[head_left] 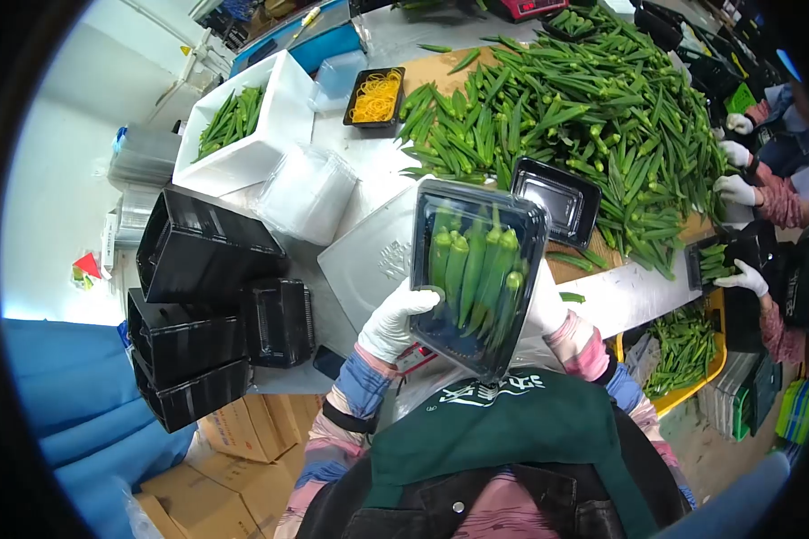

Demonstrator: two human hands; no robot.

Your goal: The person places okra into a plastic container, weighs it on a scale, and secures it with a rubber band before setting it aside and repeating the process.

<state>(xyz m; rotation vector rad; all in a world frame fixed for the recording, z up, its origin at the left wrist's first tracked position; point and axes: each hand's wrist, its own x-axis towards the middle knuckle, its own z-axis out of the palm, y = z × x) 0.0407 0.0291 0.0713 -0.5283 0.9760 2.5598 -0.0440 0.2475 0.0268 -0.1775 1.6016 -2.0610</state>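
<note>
A black plastic tray of okra (478, 278) under a clear lid is held up in front of my chest, tilted. My left hand (397, 322), in a white glove, grips its left edge with the thumb on the lid. On the opposite side, my gloved right hand (546, 301) holds the tray's right edge, its fingers mostly hidden behind it. Beneath the tray is a scale with a metal plate (355, 260). Just beyond my right hand, an unfilled black tray (557, 199) lies against a large heap of okra (584, 108).
Stacked black trays (211, 242) and clear lids (307, 193) stand on the left. Behind them are a white foam box (283, 112) with okra and a tray of yellow rubber bands (375, 96). Gloved co-workers' hands (737, 190) work at right, above a yellow crate (717, 355).
</note>
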